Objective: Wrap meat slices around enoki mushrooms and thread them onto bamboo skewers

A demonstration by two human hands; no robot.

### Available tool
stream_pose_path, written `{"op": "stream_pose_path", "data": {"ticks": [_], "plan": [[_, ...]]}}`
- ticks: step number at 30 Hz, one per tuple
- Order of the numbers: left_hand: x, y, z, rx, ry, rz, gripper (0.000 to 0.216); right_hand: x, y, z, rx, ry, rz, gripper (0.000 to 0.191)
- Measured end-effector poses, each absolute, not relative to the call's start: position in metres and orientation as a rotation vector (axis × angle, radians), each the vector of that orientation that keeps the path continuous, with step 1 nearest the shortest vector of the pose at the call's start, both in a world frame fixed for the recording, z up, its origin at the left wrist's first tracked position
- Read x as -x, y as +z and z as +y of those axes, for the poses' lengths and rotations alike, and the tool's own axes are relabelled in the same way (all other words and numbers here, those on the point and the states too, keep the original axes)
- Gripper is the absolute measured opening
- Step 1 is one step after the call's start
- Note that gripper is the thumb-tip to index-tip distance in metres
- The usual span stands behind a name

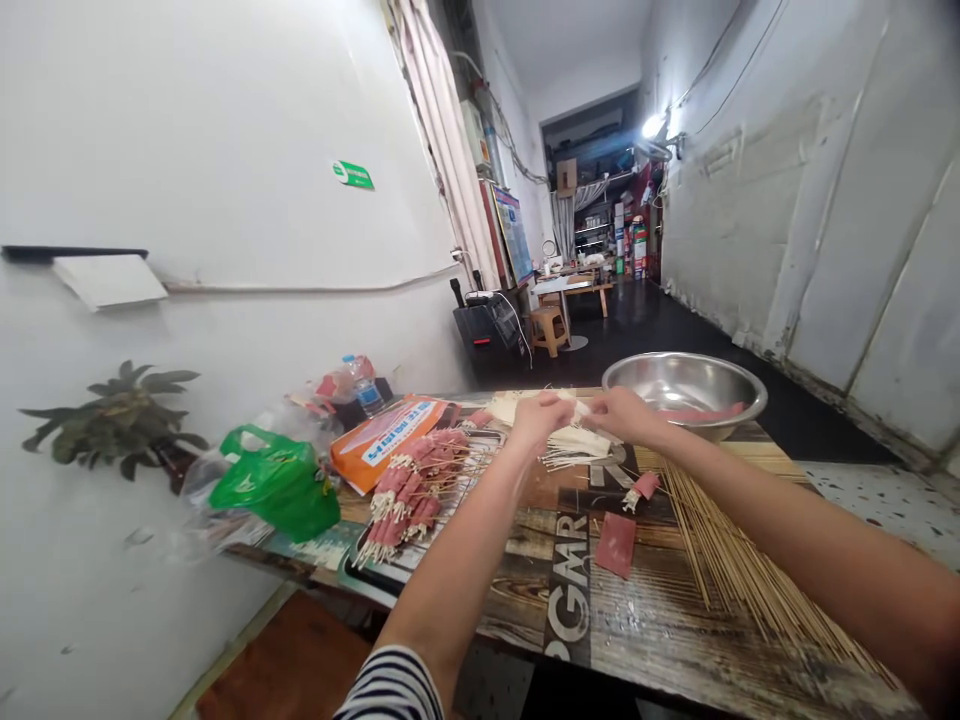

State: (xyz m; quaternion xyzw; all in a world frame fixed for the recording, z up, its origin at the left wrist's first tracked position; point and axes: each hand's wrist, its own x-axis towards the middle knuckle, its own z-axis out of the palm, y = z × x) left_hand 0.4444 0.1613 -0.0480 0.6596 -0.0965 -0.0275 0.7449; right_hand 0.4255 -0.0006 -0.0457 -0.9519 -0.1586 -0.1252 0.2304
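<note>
My left hand (541,414) and my right hand (616,412) are raised at the far part of the table, fingers closed on a small pale bunch of enoki mushrooms (576,408) between them. More loose enoki mushrooms (581,443) lie just below and behind my hands. Nearer to me, a flat pink slice of meat (616,546) lies by itself. Beyond it sits a meat-wrapped enoki roll (643,488). To the left, a tray (444,532) bears a heap of skewered meat and enoki rolls (405,495).
Bamboo skewers (720,550) spread across the table's right side. A steel bowl (686,372) with pink meat stands at the back right. On the left are a green plastic bag (281,490), an orange package (386,440) and a bottle (365,385).
</note>
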Motion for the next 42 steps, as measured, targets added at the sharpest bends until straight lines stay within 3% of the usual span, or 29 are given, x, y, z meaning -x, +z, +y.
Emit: {"op": "stream_pose_path", "data": {"ticks": [5, 10, 17, 28, 42], "plan": [[-0.433, -0.058, 0.166, -1.768, 0.230, -0.419, 0.040, -0.409, -0.036, -0.007, 2.849, -0.320, -0.462, 0.023], [-0.436, -0.077, 0.164, -1.750, 0.160, -0.437, 0.023, -0.412, -0.037, -0.002, 2.592, -0.156, -0.328, 0.031], [-0.433, -0.079, 0.161, -1.508, -0.024, -0.323, 0.026, -0.412, -0.042, -0.007, 2.352, -0.053, -0.392, 0.035], [-0.436, -0.086, 0.159, -1.617, 0.019, -0.427, 0.016, -0.402, -0.028, 0.003, 2.491, -0.403, -0.354, 0.017], [-0.441, -0.102, 0.142, -1.609, 0.072, -0.287, 0.018, -0.421, -0.055, -0.010, 2.238, -0.272, -0.220, 0.018]]}}
